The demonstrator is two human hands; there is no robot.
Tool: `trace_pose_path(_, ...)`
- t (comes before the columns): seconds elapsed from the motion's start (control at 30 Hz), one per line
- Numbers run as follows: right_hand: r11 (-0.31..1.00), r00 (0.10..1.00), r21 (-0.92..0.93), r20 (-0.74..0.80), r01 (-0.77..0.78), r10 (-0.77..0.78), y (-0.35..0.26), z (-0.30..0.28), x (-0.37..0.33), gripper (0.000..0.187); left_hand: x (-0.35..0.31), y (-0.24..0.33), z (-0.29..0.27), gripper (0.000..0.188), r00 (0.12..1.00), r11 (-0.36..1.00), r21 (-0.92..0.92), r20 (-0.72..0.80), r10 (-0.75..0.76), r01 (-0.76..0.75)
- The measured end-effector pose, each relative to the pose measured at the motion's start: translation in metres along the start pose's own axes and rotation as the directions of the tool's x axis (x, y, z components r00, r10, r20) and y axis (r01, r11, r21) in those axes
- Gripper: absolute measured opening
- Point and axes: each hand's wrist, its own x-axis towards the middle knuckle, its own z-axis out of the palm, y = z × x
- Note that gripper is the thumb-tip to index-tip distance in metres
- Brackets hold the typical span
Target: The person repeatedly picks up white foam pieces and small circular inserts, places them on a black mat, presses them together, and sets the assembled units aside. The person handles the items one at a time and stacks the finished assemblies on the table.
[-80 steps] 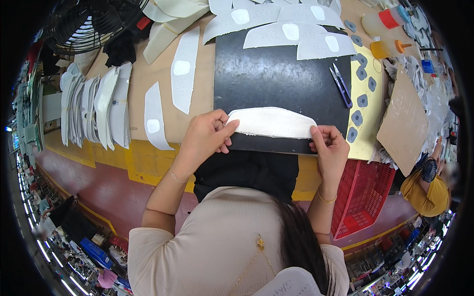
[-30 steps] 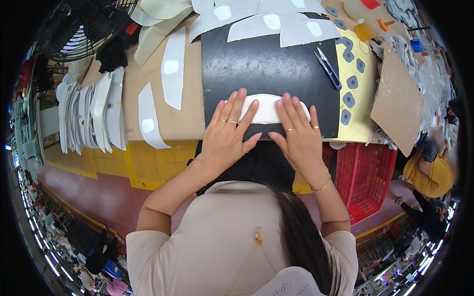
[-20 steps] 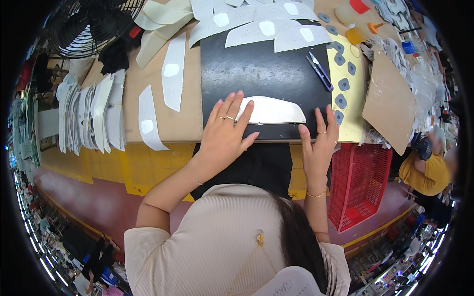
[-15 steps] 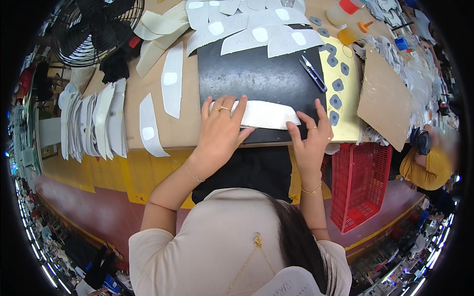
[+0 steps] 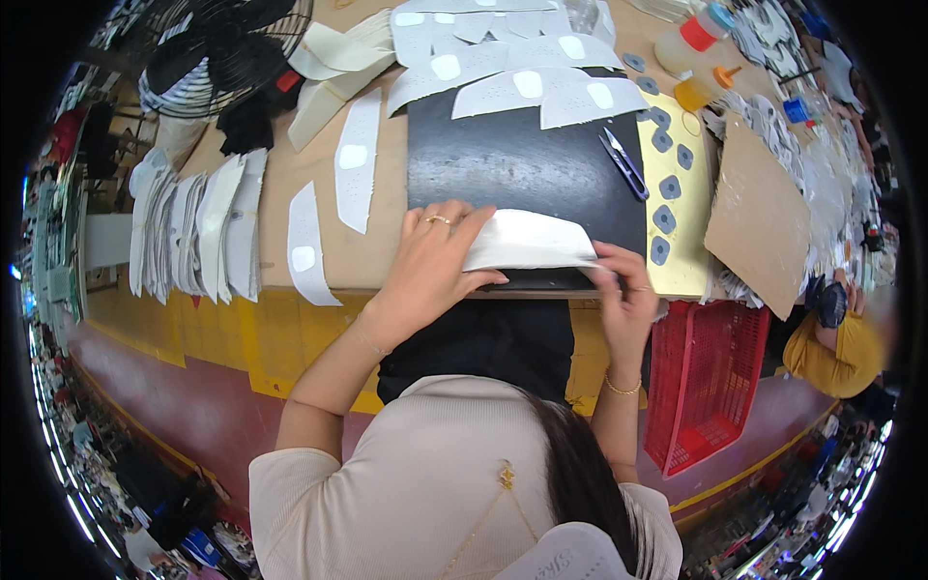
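Note:
A white curved fabric piece (image 5: 536, 240) lies along the near edge of the black mat (image 5: 522, 159). My left hand (image 5: 437, 249) grips its left end, fingers over the top and thumb along the near side. At the other end, my right hand (image 5: 623, 277) pinches the tip between thumb and fingers; these fingers are slightly blurred. Farther back on the mat rest thread snips (image 5: 625, 164). Several white perforated panels (image 5: 498, 95) with bright white patches overlap at the mat's far edge, and two similar panels (image 5: 359, 159) lie left of it.
Stacked white pieces (image 5: 198, 227) stand at the left, below a black fan (image 5: 217, 53). To the right are a yellow sheet (image 5: 688, 237) with several grey pads, a glue bottle (image 5: 704, 89), a cardboard piece (image 5: 759, 213) and, below table level, a red crate (image 5: 701, 387).
My right hand has gone from hovering with spread fingers to pinching the fabric piece's right end, which is now tilted up a little. The whole view has shifted slightly.

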Motion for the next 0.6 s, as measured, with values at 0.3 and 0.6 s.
trace_pose_path(0.3, 0.742, 0.877, 0.663, -0.295, -0.099, 0.381, 0.028, -0.017, 0.011, 0.018, 0.006, 0.009, 0.009, 0.047, 0.966, 0.966, -0.039, 0.037, -0.255, 0.256)
trace_pose_path(0.6, 0.777, 0.916, 0.622, -0.245, -0.102, 0.316, 0.037, -0.002, 0.018, 0.019, -0.045, -0.028, -0.069, 0.021, 0.897, 0.817, -0.497, -0.152, -0.414, 0.293)
